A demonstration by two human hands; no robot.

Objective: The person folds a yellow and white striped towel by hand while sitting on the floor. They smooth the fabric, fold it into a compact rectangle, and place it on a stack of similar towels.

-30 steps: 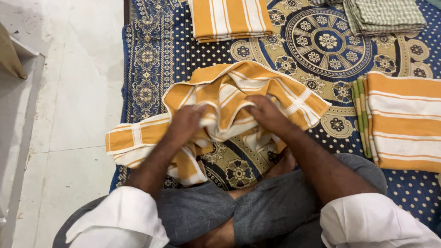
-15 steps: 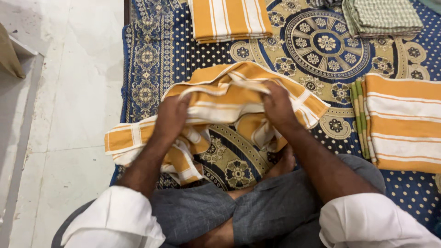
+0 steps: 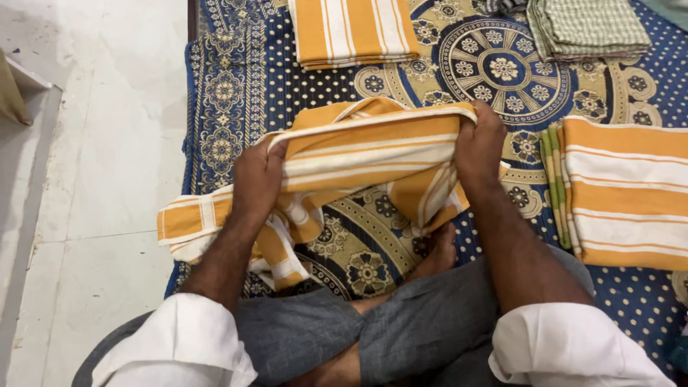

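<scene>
1. Head view: orange-and-white striped cloth [image 3: 365, 154] stretched crosswise over the patterned blue mat [image 3: 236, 79], long axis left to right; left hand [image 3: 258, 179] clenched on its left end, right hand [image 3: 480, 147] on its right end; both equally near.
2. Fingertips buried in folds; lower cloth bunched, layers unclear.

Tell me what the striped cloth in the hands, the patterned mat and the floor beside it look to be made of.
Striped cloth: soft woven fabric, likely cotton; matte, it folds and drapes limply between the left hand and right hand.
Patterned mat: printed textile, flat, matte.
Floor: pale stone or tile, smooth, joints visible.
</scene>
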